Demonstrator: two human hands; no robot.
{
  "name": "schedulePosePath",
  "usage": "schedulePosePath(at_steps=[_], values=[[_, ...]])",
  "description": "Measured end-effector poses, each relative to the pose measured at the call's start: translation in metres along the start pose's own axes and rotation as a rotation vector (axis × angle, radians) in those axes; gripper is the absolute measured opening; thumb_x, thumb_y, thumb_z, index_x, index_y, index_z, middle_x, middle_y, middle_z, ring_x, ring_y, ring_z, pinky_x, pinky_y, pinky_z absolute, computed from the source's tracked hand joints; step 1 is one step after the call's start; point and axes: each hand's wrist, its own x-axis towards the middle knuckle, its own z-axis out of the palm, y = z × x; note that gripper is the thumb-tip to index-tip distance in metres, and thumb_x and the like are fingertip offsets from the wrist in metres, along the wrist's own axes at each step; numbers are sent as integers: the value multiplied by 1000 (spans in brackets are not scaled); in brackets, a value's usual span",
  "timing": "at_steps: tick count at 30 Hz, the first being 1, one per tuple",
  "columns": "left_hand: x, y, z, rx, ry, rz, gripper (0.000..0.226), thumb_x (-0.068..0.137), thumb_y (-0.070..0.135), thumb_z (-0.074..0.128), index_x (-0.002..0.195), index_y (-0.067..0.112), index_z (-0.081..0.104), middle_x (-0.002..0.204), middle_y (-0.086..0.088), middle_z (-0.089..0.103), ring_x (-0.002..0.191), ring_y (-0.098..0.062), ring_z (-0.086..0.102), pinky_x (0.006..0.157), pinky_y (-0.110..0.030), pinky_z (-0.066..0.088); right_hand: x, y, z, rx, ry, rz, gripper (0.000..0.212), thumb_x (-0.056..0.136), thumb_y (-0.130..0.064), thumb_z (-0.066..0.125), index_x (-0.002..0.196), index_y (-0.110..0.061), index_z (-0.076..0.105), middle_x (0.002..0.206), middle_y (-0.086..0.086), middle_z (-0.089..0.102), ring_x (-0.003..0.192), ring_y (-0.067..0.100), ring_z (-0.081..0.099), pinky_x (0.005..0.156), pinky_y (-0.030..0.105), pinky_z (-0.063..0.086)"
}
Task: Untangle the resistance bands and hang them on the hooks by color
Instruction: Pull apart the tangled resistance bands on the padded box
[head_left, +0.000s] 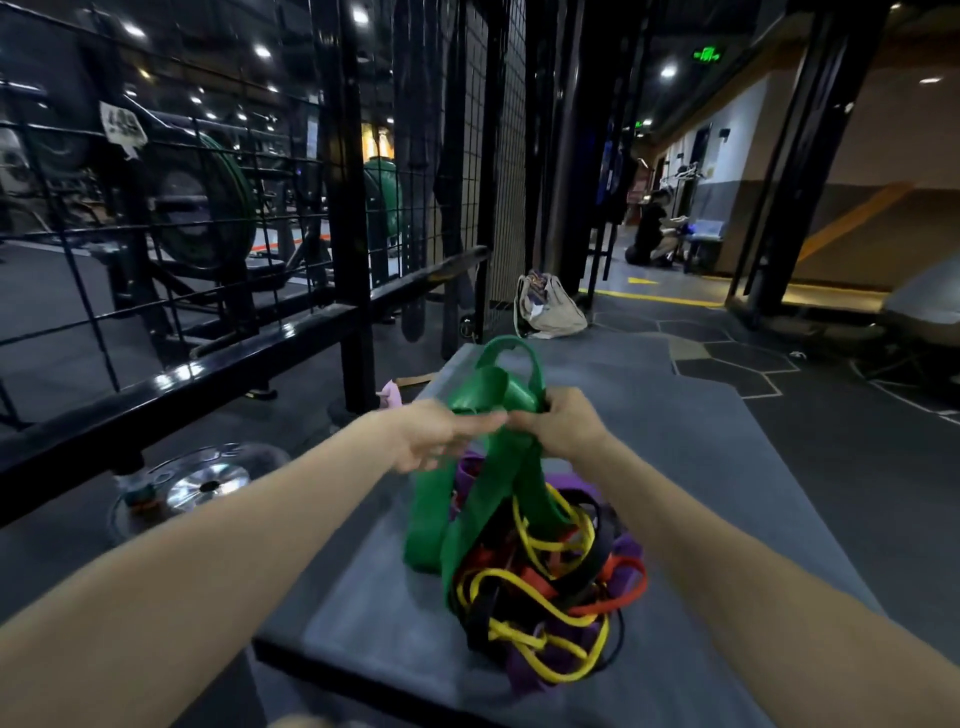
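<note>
- Nearest to you, the tangle of yellow, red, black and purple bands (550, 597) lies on the grey platform (363, 623), close to its near edge; if you pull hard, the whole heap may slide off that edge.
- Above it, the wide green band (483, 457) is lifted; its lower loops still pass down into the heap, touching the yellow and black bands; it is, I judge, not yet free.
- Your right hand (563, 423) is closed around the gathered green folds; your left hand (441, 436) is partly open, only its fingertips pinching the green band beside the right hand, a little blurred.
- The risk: a thin yellow loop may tighten around the green band if you lift straight up; a weak pinch on the left may slip.
- To the left, the black rail and mesh fence (208, 291) stand close; the right side and the far floor are open, so move there.
- Far off, a beige bag (550, 306) rests on the floor; I cannot see the hooks clearly.
</note>
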Motion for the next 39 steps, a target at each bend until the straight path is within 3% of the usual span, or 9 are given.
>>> schedulePosePath(at_steps=[5, 12, 17, 20, 23, 27, 29, 33, 39], values=[[3, -37, 31, -53, 66, 215, 50, 73, 5, 76, 120, 8, 59, 103, 0, 69, 93, -11, 63, 73, -14, 50, 0, -19, 6, 149, -78, -35, 17, 77, -13, 75, 79, -1, 64, 89, 18, 67, 80, 26, 66, 80, 48, 56], [8, -39, 42, -284, 197, 287, 35, 78, 2, 70, 112, 3, 62, 108, -12, 68, 91, -20, 65, 72, -17, 54, -10, -3, -4, 177, -251, -15, 26, 88, -24, 63, 93, 1, 65, 92, 14, 65, 85, 22, 61, 85, 38, 50], [-2, 7, 24, -255, 211, 286, 16, 81, 5, 69, 95, 7, 62, 96, -8, 67, 80, -20, 63, 81, -29, 52, -13, 28, -14, -234, -281, -158, 16, 91, -6, 54, 104, 0, 62, 93, 8, 67, 88, 18, 59, 79, 29, 47], [-11, 39, 19, -250, 269, 289, 25, 78, 10, 72, 100, 3, 64, 96, -11, 68, 79, -22, 65, 72, -30, 54, -9, 33, -22, -510, -288, -225, 28, 84, -5, 58, 112, -8, 60, 104, 6, 67, 97, 23, 61, 83, 34, 47], [-20, 72, 9, -290, 308, 330, 41, 73, 14, 76, 109, 3, 61, 106, -11, 67, 93, -24, 64, 85, -35, 51, -4, 35, -39, -486, -226, -168, 20, 86, -8, 61, 106, -7, 62, 101, 2, 68, 90, 13, 60, 81, 23, 42], [-20, 119, -11, -368, 372, 429, 135, 15, 47, 93, 134, 4, 44, 129, -12, 57, 117, -31, 54, 100, -49, 43, -6, 38, -58, -581, -230, -121, 17, 89, -16, 59, 101, -8, 67, 101, 7, 70, 93, 18, 63, 79, 24, 43], [-9, 131, -18, -392, 356, 466, 153, 3, 50, 92, 139, 5, 38, 136, -16, 50, 122, -35, 50, 100, -57, 40, -7, 31, -62, -506, -134, -191, 21, 85, -22, 65, 103, -12, 66, 101, 6, 67, 92, 20, 60, 72, 23, 38], [-31, 147, -4, -456, 342, 484, 116, 32, 35, 92, 132, -1, 45, 128, -18, 56, 116, -35, 54, 103, -53, 39, -10, 7, -50, -319, -182, -232, 23, 83, -32, 67, 71, -22, 50, 65, -8, 49, 63, 13, 49, 59, 24, 35], [-45, 154, -11, -507, 331, 455, 53, 67, 16, 81, 112, 1, 60, 107, -16, 67, 94, -31, 67, 86, -45, 54, -1, -5, -54, -192, 52, -229, 36, 100, -27, 40, 66, -14, 42, 61, 2, 46, 56, 16, 43, 62, 30, 35]])
